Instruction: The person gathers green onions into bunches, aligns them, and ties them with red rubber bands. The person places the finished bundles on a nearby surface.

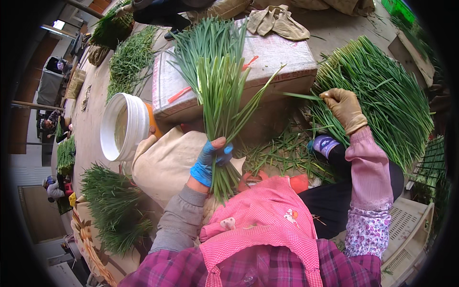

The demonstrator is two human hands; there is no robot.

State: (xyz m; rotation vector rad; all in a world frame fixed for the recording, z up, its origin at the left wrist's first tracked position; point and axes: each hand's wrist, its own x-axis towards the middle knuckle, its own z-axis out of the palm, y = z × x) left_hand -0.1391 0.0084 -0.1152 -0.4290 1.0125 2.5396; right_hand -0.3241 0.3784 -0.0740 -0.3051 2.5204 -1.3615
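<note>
My left hand, in a blue glove with the thumb bare, grips a bundle of long green stalks, perhaps garlic chives, with pale ends pointing away from me. A few stalks splay out to the right of the bundle. In a tan rubber glove, my right hand pinches a single green leaf by one end. That hand is over the edge of a large heap of the same greens. Behind the held bundle, more cut greens lie on a white wrapped box.
Left of the box stands a white plastic bucket. Tied greens lie at my left. Loose trimmings cover the floor before me. Cloth gloves rest on the box, and a plastic crate sits at right. Other people are farther off.
</note>
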